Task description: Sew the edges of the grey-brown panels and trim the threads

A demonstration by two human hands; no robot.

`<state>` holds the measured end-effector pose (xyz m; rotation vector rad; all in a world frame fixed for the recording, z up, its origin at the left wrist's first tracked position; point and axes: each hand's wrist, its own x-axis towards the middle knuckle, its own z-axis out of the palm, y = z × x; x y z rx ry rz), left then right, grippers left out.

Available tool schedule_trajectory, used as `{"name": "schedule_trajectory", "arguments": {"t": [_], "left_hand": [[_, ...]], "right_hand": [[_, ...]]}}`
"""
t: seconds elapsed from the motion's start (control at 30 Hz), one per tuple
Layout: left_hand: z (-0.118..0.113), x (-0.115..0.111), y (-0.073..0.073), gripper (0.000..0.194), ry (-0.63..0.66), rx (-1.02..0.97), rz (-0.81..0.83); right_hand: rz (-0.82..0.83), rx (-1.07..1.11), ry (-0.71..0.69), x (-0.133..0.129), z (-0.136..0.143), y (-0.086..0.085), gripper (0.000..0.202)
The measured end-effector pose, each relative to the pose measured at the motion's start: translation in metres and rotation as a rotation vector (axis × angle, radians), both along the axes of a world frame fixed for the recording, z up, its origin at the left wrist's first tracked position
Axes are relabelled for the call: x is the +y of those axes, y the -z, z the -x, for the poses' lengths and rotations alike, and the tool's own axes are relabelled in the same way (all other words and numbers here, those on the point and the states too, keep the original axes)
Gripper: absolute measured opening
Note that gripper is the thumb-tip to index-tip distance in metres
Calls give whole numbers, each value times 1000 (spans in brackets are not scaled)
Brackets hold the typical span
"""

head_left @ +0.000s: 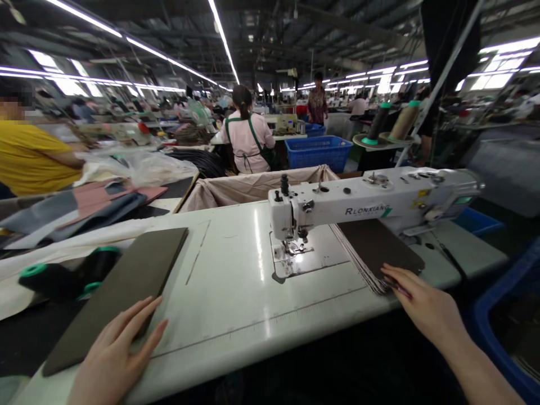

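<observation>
My left hand [118,349] lies with its fingers stretched out on the near right edge of a long olive-brown panel stack [126,281] at the left of the sewing table. My right hand [417,298] is at the near right of a stack of brown fabric pieces [375,242] with pale layered edges, its fingertips touching the top. A thin, dark purplish tool [399,288] is held under its fingers; its kind is not clear. Between the hands stands a white sewing machine [329,202]; no fabric shows under its presser foot [297,247].
Black thread cones [53,281] with green ends lie left of the panels. A beige cloth-lined bin [236,191] stands behind the table. Blue baskets [318,152] stand farther back, and another blue rim [498,309] is at right. Co-workers sit ahead and at left.
</observation>
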<state>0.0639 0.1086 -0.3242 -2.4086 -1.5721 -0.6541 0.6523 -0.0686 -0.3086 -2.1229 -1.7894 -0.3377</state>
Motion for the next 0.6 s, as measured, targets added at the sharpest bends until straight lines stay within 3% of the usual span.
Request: {"name": "schedule_trajectory", "arguments": {"t": [0.17, 0.3, 0.37, 0.43, 0.53, 0.6], "left_hand": [[-63, -5, 13, 51, 250, -29, 165], [-120, -9, 15, 48, 429, -2, 162], [-149, -13, 7, 46, 508, -32, 181], [-177, -20, -6, 46, 573, -88, 221], [-219, -33, -25, 48, 675, -162, 305], [-240, -41, -28, 52, 756, -115, 383]], "right_hand": [[14, 9, -24, 8, -1, -14, 36], [-103, 59, -123, 3, 11, -32, 30], [-166, 126, -256, -3, 35, -45, 26], [-141, 211, -489, -7, 72, -50, 23], [-19, 278, -827, -5, 137, -31, 15], [109, 306, -882, 1, 171, -5, 23]]}}
